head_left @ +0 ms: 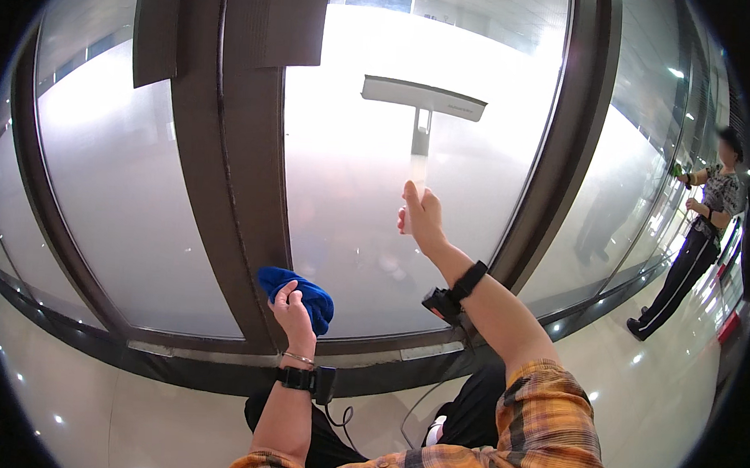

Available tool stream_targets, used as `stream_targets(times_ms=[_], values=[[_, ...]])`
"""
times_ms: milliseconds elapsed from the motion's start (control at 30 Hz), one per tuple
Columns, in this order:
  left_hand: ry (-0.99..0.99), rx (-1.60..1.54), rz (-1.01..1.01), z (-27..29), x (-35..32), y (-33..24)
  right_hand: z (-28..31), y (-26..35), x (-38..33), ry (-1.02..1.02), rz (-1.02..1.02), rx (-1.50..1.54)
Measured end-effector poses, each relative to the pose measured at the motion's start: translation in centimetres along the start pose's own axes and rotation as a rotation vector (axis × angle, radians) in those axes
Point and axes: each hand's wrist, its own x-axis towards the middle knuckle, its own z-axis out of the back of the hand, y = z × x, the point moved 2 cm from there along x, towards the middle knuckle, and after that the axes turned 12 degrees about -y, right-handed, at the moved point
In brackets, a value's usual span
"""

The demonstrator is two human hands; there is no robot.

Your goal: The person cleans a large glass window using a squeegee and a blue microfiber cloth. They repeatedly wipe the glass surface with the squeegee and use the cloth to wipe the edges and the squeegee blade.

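Note:
My right hand (422, 216) is raised and closed around the handle of a window squeegee (423, 98), whose wide pale blade rests flat against the upper part of the glass pane (351, 199). My left hand (292, 307) is lower, by the dark window frame (226, 186), and grips a bunched blue cloth (305, 291). Both wrists carry black straps with small devices.
Frosted glass panes run left and right between dark brown frames, with a dark sill (219, 365) along the bottom. The floor (116, 415) is glossy and pale. Another person (693, 239) stands at the far right beside the glass, arms raised toward it.

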Motion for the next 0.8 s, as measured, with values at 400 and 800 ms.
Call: stream_targets(times_ms=[400,800], values=[[0.006,0.004,-0.026,-0.1,0.3,0.5,-2.2,12.4,8.0,-0.109,0.153,0.187],[-0.008,-0.08,0.065,0.1,-0.4,-0.3,1.2,-12.5,-11.6,0.061,-0.185,-0.178]])
